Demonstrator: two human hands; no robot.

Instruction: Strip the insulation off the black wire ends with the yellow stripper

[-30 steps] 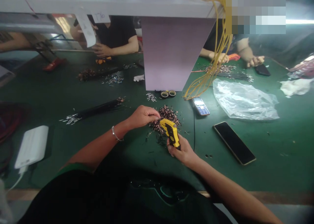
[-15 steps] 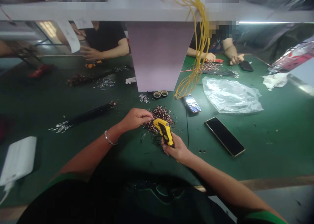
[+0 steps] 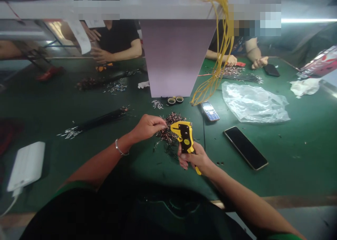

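Note:
My right hand (image 3: pixel 194 157) is wrapped round the handle of a yellow and black hand tool (image 3: pixel 186 136), whose head points left. Just left of the tool's head, my left hand (image 3: pixel 151 125) is closed in a pinch over the pile's left edge; what lies between its fingertips is too small to make out. Under and behind the tool spreads a pile of short dark pieces with coppery ends (image 3: pixel 172 118). A bundle of black wires (image 3: pixel 101 121) with pale ends lies to the left of my left hand.
Right of the pile are a keypad phone (image 3: pixel 210 111), a dark smartphone (image 3: pixel 246 147) and a clear plastic bag (image 3: pixel 255 103). Yellow wires (image 3: pixel 225 33) hang from the shelf. Two tape rolls (image 3: pixel 175 100) sit by the pillar. A white power bank (image 3: pixel 26 166) lies left. Two people work opposite.
The tool in my right hand has turned, showing more of its side and its handle end, and sits slightly farther right. My left hand stays pinched. The whole view has shifted a little.

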